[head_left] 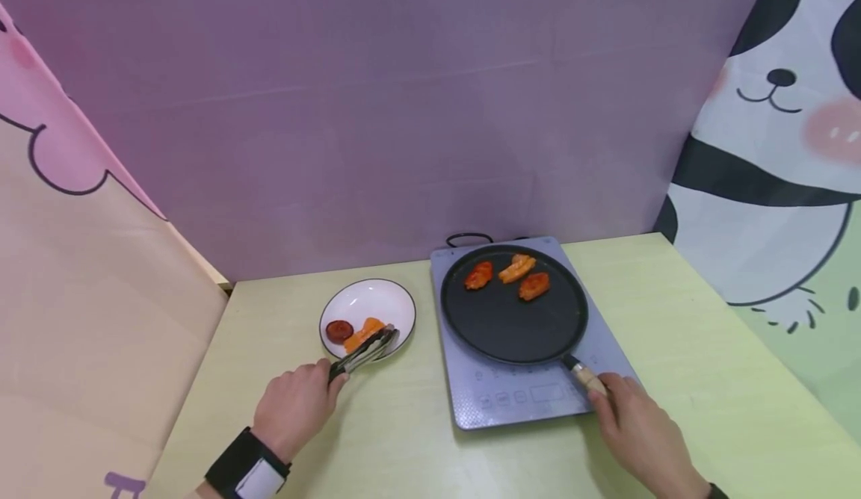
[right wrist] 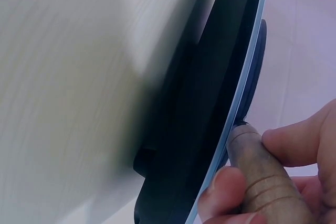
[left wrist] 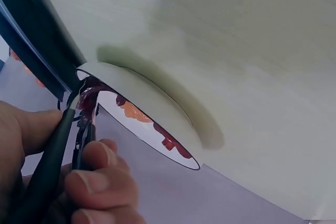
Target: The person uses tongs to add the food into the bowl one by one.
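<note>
My left hand (head_left: 296, 405) holds black-handled metal tongs (head_left: 356, 358), thumb on one arm and fingers on the other. The tong tips are over the near right part of a white plate (head_left: 366, 297) with a dark rim. At the tips, in the left wrist view, is a dark red piece of food (left wrist: 89, 98). Also on the plate are a dark red round piece (head_left: 339, 331) and orange food (head_left: 365, 332). My right hand (head_left: 642, 428) grips the wooden handle (head_left: 587, 377) of a flat black pan (head_left: 514, 327). Three reddish-orange pieces of food, one a glazed piece (head_left: 534, 286), lie toward the pan's far side.
The pan sits on a grey induction cooker (head_left: 471, 387) with touch markings along its near edge. A black cord (head_left: 468, 236) loops behind it. Beneath everything is a pale wooden table (head_left: 397, 439), with a purple cloth (head_left: 377, 148) hanging behind.
</note>
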Demonstrator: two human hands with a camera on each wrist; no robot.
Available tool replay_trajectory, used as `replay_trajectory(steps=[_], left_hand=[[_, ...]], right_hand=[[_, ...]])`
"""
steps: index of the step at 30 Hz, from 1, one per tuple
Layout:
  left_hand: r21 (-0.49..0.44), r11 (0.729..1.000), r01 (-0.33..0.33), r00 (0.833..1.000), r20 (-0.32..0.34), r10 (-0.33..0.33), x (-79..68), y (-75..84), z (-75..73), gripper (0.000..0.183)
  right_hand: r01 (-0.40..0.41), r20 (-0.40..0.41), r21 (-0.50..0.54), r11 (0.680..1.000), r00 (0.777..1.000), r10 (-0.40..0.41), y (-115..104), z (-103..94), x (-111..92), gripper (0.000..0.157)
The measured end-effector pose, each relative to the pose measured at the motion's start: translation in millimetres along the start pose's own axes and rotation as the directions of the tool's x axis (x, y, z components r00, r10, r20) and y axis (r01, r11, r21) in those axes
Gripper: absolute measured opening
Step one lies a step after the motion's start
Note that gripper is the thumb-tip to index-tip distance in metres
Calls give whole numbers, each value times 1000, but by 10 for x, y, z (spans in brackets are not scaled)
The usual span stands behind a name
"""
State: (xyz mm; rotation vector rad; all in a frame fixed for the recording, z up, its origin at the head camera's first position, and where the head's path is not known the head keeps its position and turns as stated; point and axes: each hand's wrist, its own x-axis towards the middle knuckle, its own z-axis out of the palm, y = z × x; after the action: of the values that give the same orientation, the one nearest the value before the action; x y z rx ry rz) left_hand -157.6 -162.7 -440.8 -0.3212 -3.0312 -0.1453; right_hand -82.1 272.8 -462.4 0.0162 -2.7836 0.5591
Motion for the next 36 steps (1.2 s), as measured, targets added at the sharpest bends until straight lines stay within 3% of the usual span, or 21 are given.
replay_trajectory(steps=[6,14,18,27,36], left_hand=[[-27,1000,-12,999,-42,11,-14,0,-19,33],[-72,997,-11,999,-37,9,7,65,-44,28],[-84,996,-35,997,-75,28,27,127,-52,28],[-109,987,-114,981,-168,95,113,334,-39,29],[-119,973,-196,954,-253,161,233,549,-26,30]], right_hand=[[-11,11,-8,1000,1000,11,6,4,7,17],[-4,4,-9,1000,1000,4,12,14,4,17],[-4,7,-7,1000,1000,4,10,13,3,17],[5,2,-5,1000,1000,-5,10,11,9,16],[-4,3,-6,1000,1000,4,-2,1,4,18]])
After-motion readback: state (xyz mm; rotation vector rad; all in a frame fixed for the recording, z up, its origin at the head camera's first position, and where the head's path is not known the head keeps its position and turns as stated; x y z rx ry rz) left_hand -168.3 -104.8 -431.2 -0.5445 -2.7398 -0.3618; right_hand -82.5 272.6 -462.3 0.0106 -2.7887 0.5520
